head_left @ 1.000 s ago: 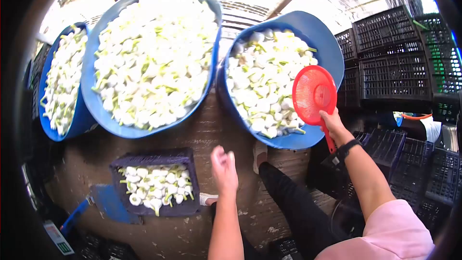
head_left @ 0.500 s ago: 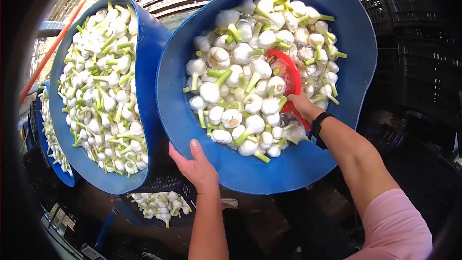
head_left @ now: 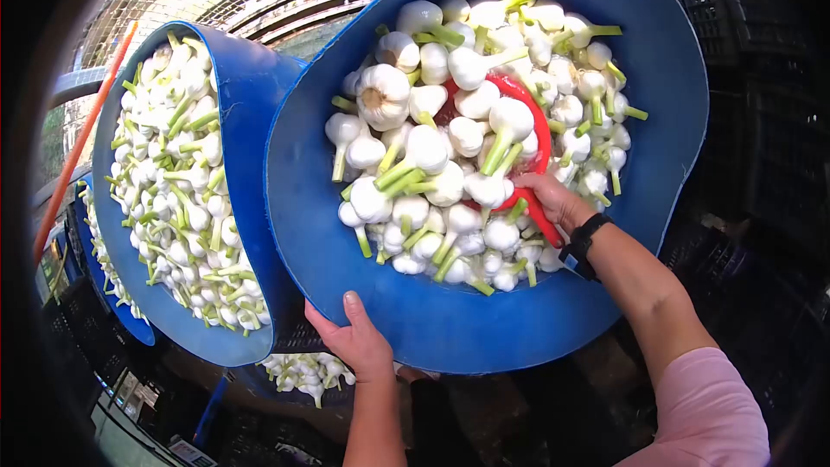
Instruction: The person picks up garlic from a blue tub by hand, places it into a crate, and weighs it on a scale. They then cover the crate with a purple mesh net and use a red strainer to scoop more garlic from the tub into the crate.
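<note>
A large blue tub (head_left: 467, 329) holds white garlic bulbs with cut green stems, sitting in water. My right hand (head_left: 553, 199), with a dark wristband, is closed around the handle of a red plastic scoop (head_left: 543, 134) with a rounded rim. Several garlic bulbs (head_left: 484, 121) lie heaped in and over the scoop, hiding most of its bowl. At the tub's near left rim is my left hand (head_left: 359, 342), thumb over the inner side and fingers along the outside, gripping the edge.
A second blue tub (head_left: 246, 104) full of garlic stands at the left, with another container (head_left: 138, 324) beyond it. Below lies a crate with more garlic (head_left: 307, 374). Dark plastic crates (head_left: 743, 9) are stacked at the right. An orange pole (head_left: 82, 143) leans at the far left.
The red scoop has come up from among the bulbs, and garlic now lies piled in it. My left hand stays at the tub's rim. The view has shifted slightly.
</note>
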`<action>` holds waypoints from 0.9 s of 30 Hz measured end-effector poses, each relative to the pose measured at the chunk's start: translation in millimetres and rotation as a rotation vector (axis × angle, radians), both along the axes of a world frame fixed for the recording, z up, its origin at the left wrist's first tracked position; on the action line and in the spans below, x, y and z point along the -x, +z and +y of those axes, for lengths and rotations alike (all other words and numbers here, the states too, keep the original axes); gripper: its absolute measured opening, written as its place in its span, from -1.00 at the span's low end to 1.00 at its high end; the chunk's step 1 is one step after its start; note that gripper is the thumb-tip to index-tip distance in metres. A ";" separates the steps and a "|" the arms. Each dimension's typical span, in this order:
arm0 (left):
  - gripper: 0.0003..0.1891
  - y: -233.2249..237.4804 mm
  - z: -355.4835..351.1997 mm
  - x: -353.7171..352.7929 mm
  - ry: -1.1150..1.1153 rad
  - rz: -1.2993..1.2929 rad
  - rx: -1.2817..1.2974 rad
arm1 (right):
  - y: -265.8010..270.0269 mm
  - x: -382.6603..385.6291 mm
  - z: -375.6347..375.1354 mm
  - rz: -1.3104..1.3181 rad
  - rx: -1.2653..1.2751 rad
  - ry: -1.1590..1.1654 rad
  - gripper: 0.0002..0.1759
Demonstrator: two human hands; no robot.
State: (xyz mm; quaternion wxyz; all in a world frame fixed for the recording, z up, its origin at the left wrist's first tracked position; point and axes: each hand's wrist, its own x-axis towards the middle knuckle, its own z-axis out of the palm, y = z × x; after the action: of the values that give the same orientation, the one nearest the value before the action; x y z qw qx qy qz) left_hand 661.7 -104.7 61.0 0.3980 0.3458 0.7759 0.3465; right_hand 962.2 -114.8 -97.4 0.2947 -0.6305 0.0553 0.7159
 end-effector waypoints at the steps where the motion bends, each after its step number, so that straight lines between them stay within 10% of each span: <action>1: -0.53 -2.5 -1.9 1.0 -0.016 0.023 0.001 | -15.4 -2.2 8.7 0.041 -0.026 0.038 -0.80; 27: -0.53 -11.5 -2.1 11.8 -0.038 0.183 -0.032 | 204.6 24.3 -36.3 0.034 -0.255 0.043 -0.63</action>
State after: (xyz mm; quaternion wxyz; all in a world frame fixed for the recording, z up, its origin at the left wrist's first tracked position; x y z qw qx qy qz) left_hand 649.9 -106.8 49.5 0.3262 0.3972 0.7966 0.3181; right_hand 937.9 -151.2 107.2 0.3563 -0.5768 -0.0449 0.7337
